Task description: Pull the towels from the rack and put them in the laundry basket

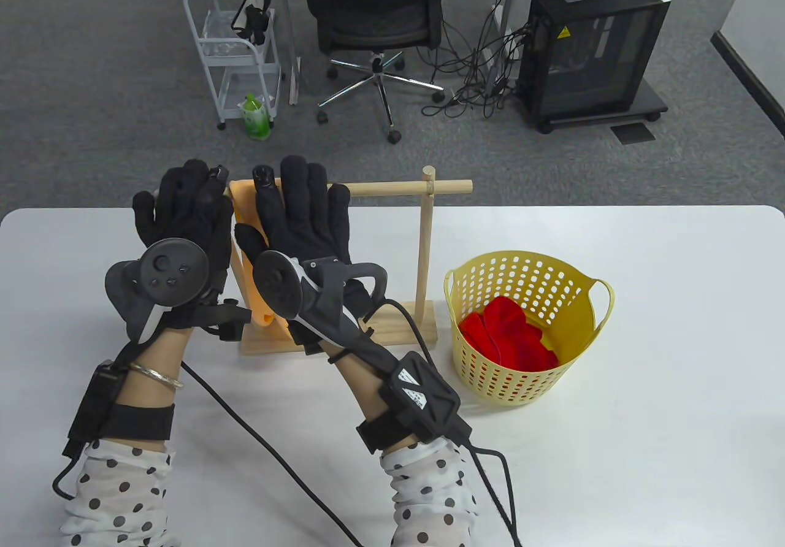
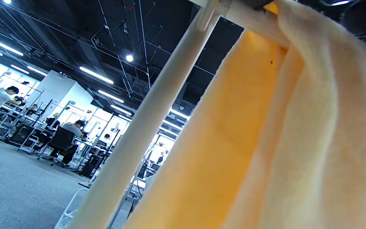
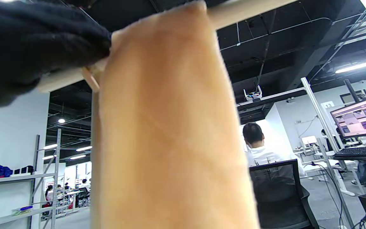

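Note:
An orange towel (image 1: 245,206) hangs over the left part of the wooden rack's bar (image 1: 392,187); it fills much of the left wrist view (image 2: 233,127) and the right wrist view (image 3: 164,127). My left hand (image 1: 184,197) lies with straight fingers over the bar's left end, at the towel's edge. My right hand (image 1: 282,210) rests flat on top of the towel, thumb in front of the cloth. A gloved finger (image 3: 27,41) covers the bar beside the towel. The yellow laundry basket (image 1: 582,289) stands right of the rack with a red towel (image 1: 509,332) inside.
The rack's post (image 1: 424,246) and flat base (image 1: 405,332) stand between my hands and the basket. Glove cables (image 1: 257,443) trail across the white table (image 1: 674,387). Beyond the far edge are an office chair (image 1: 374,13), a white cart (image 1: 236,50) and a black computer case (image 1: 589,50).

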`<state>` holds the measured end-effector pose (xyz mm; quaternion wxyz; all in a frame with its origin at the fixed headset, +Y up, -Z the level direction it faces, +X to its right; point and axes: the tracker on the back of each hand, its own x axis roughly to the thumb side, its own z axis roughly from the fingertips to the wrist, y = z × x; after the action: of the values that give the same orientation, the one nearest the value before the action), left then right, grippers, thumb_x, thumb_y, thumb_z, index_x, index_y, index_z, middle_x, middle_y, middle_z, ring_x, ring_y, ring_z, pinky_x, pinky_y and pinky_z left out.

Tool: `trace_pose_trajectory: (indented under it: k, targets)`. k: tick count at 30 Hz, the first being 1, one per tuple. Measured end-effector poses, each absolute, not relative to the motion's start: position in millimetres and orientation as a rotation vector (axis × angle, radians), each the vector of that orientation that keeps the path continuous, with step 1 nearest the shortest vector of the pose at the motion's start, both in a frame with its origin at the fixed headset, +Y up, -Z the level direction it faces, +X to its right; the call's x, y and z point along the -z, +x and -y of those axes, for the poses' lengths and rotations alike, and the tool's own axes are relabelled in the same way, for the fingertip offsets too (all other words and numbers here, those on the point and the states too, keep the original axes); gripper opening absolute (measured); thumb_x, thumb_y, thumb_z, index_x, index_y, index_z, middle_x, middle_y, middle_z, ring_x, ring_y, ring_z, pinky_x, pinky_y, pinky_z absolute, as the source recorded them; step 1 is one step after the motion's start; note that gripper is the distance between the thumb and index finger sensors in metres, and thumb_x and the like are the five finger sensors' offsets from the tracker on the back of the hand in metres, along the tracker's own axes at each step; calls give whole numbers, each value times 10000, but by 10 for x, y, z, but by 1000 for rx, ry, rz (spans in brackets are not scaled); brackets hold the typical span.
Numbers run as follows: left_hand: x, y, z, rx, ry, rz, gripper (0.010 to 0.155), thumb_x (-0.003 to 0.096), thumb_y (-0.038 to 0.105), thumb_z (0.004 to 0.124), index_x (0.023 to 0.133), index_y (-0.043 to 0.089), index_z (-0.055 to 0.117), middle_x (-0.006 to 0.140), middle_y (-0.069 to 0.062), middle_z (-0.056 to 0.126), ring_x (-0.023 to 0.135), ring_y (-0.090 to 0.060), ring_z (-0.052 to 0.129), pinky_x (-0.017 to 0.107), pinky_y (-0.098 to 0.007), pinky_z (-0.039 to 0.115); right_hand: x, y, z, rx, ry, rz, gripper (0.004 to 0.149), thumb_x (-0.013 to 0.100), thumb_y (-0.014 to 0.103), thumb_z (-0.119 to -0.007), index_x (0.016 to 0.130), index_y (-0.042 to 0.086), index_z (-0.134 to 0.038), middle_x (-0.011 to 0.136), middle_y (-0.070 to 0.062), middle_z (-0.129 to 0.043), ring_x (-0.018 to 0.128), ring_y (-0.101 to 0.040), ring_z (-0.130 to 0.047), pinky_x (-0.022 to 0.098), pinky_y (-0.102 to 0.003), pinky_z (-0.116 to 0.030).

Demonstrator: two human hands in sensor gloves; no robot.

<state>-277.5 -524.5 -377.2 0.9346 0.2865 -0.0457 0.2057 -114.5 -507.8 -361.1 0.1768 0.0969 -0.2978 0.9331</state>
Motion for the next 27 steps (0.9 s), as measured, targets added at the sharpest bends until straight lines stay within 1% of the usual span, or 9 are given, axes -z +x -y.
trace_pose_trajectory:
  k: [1,3,4,5,7,8,15,18,27]
  targets:
    - [3772,-2775,5246,-420,587,94,454,754,420,478,1194,313,506,1311,55,386,1231,-184,269,915,-557,83,3635,-1164,5085,-2649,256,840,739,599,623,-584,1229,346,-317,1281,-3,-201,1187,-281,-213,885,-463,-163]
    - [3770,-2777,5248,-419,588,96,453,754,419,478,1194,312,505,1311,55,387,1231,-186,270,915,-557,83,3711,-1187,5131,-2669,227,803,768,596,618,-593,1234,347,-261,1283,15,-231,1189,-276,-228,884,-463,-167]
    - [3770,-2778,5249,-418,588,96,454,755,417,479,1195,308,507,1312,53,386,1231,-186,267,915,-556,82,3741,-1188,5160,-2672,225,787,776,596,609,-602,1234,337,-256,1282,19,-251,1187,-262,-203,880,-458,-146]
    - [3771,-2779,5249,-415,586,92,454,755,417,479,1197,313,501,1312,56,383,1232,-184,266,916,-555,82,3758,-1190,5192,-2679,227,813,771,595,596,-615,1231,352,-252,1280,41,-237,1188,-238,-181,878,-448,-122]
    - [3774,-2776,5249,-420,586,95,455,755,416,480,1198,312,498,1312,56,383,1232,-183,264,915,-555,79,3764,-1182,5206,-2721,203,934,762,589,594,-624,1230,356,-287,1275,53,-295,1192,-218,-255,886,-444,-175]
    - [3775,-2773,5253,-419,589,96,453,755,416,479,1195,311,503,1312,55,382,1231,-184,266,915,-556,79,3763,-1178,5210,-2742,195,960,755,588,599,-622,1228,365,-296,1273,59,-315,1193,-209,-279,888,-448,-194]
    - [3778,-2770,5259,-420,593,96,455,755,416,476,1197,313,496,1313,56,378,1232,-181,260,914,-556,77,3759,-1182,5214,-2735,170,1024,683,585,591,-627,1208,396,-425,1261,76,-384,1189,-188,-350,892,-459,-238]
    - [3776,-2766,5261,-416,594,97,456,754,416,474,1198,311,492,1313,56,376,1231,-183,259,914,-557,79,3743,-1187,5213,-2750,157,1089,658,589,582,-624,1198,399,-456,1252,76,-424,1183,-190,-391,891,-467,-278]
    - [3773,-2758,5267,-413,597,95,454,755,416,472,1197,313,491,1313,57,374,1232,-184,256,913,-559,80,3737,-1216,5191,-2740,107,1192,576,593,563,-627,1142,395,-585,1207,83,-553,1146,-186,-521,880,-469,-383]
